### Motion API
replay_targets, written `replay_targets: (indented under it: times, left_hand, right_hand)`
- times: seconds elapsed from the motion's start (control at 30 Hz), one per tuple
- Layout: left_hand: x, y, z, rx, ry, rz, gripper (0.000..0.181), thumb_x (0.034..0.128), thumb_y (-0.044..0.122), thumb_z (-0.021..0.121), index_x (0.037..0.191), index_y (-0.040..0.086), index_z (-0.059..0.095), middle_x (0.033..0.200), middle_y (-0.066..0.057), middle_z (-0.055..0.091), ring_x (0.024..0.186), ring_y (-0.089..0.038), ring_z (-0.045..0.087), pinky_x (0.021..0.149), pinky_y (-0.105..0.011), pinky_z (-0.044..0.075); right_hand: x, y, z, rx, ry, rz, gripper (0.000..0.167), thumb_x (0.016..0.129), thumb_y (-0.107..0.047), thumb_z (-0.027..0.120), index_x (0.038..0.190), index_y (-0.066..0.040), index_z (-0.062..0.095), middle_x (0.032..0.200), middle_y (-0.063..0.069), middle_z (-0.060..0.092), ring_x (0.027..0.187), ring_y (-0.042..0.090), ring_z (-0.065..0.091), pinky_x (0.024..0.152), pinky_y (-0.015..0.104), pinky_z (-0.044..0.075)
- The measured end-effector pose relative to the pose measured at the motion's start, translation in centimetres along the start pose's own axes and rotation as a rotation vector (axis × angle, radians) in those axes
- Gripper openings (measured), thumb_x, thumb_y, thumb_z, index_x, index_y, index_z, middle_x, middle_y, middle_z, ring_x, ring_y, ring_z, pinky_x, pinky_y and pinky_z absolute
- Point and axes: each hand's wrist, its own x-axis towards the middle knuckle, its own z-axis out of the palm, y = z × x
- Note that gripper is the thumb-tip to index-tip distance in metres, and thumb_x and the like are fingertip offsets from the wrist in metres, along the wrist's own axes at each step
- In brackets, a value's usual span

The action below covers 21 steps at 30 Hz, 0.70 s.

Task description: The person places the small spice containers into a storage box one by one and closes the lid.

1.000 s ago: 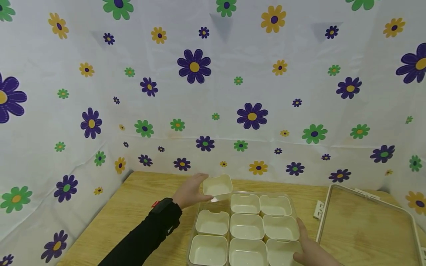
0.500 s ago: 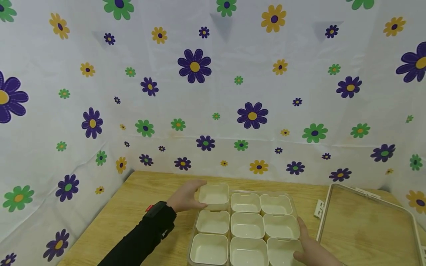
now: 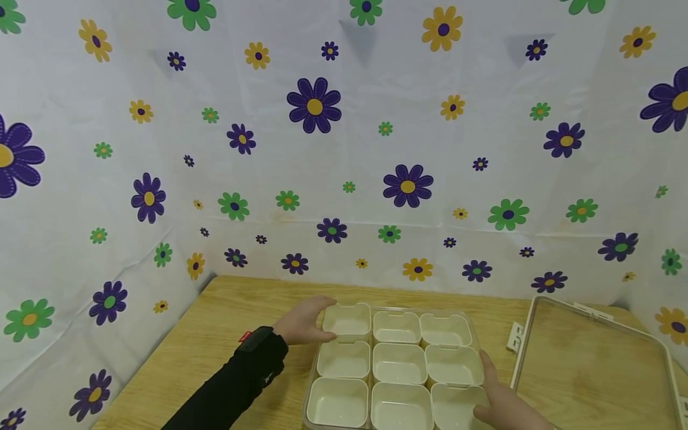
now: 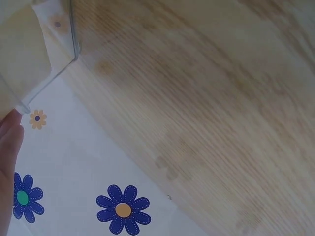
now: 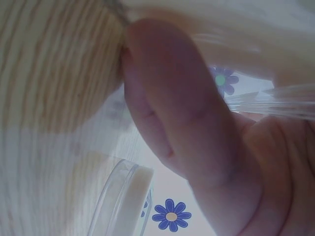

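A clear plastic box (image 3: 310, 397) holds several open cream bins set in rows, among them a middle bin (image 3: 399, 365). My left hand (image 3: 302, 321) grips the back-left cream bin (image 3: 347, 321) by its left side, thumb near its front corner and fingers at its back corner. That bin sits slightly higher than its neighbour. In the left wrist view, fingers (image 4: 9, 147) show beside the box's clear corner (image 4: 74, 49). At the box's right side, my right hand (image 3: 505, 400) holds the edge, with the thumb over the front-right bin (image 3: 457, 409).
A clear lid (image 3: 596, 358) with a pale frame and latches lies to the right on the wooden table (image 3: 177, 370). A white flowered cloth (image 3: 344, 149) hangs behind the table and along its sides.
My left hand has lowered the cream bin from above the box into its back-left space, levelling it from a tilt. The right hand has stayed at the box's side.
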Motion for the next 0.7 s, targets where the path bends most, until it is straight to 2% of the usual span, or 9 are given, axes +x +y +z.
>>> replay_targets:
  times: [0.3,0.5,0.7]
  left_hand:
    - [0.12,-0.15,0.44,0.046,-0.030,-0.009,0.064,0.0732,0.027,0.071,0.122,-0.005,0.046,0.122,-0.019,0.048,0.114,-0.033,0.041,0.093,-0.045,0.032]
    - [0.21,0.00,0.59,0.091,-0.035,-0.011,0.063,0.0730,0.031,0.071,0.121,-0.004,0.048,0.120,-0.016,0.050,0.113,-0.032,0.041,0.093,-0.044,0.033]
    - [0.16,-0.18,0.92,0.105,-0.017,0.008,0.063,0.0733,0.031,0.070,0.121,-0.003,0.048,0.120,-0.014,0.051,0.111,-0.029,0.042,0.092,-0.043,0.034]
  right_hand:
    - [0.07,-0.17,0.06,0.013,-0.010,0.030,0.090,0.071,0.003,0.059,0.131,0.007,-0.008,0.065,0.007,0.050,0.043,0.014,0.040,0.041,0.024,0.033]
    - [0.18,-0.37,0.25,-0.006,0.011,0.091,0.090,0.071,0.002,0.060,0.133,0.005,-0.005,0.062,0.006,0.049,0.043,0.014,0.040,0.042,0.024,0.033]
    - [-0.02,-0.26,0.28,-0.020,0.018,0.040,0.089,0.070,0.003,0.059,0.132,0.007,-0.006,0.058,0.005,0.047,0.042,0.014,0.039,0.041,0.024,0.033]
